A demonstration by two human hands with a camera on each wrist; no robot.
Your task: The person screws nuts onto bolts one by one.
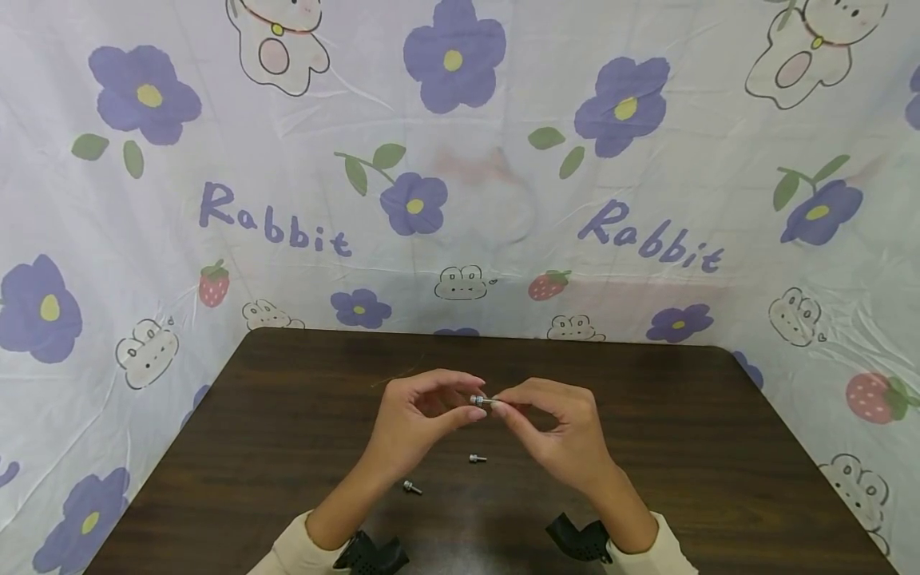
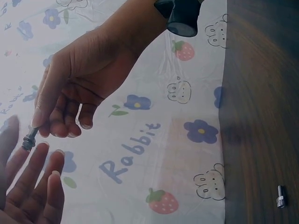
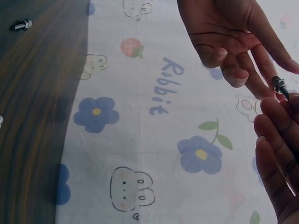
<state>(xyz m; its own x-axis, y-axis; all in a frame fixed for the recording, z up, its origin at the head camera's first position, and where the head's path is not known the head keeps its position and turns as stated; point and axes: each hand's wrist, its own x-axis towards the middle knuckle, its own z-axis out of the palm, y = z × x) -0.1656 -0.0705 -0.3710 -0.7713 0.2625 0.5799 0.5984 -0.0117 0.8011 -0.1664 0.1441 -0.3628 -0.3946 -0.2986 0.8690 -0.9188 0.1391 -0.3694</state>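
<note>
Above the table, my right hand (image 1: 557, 423) pinches the threaded end of a small silver bolt (image 1: 479, 400) between thumb and index finger. The bolt's head, with what look like washers or a nut under it, points toward my left hand (image 1: 417, 415). The left thumb and fingers are spread around that head; the left wrist view shows a fingertip close to or touching it. On the table below lie two similar bolts, one (image 1: 477, 458) between the arms and another (image 1: 412, 487) nearer the left forearm.
The dark wooden table (image 1: 302, 431) ends against a white cloth (image 1: 503, 216) printed with flowers, rabbits and strawberries, which also hangs at both sides. Black straps with mounts (image 1: 578, 539) sit on the wrists, beside pale sleeves (image 1: 657, 551).
</note>
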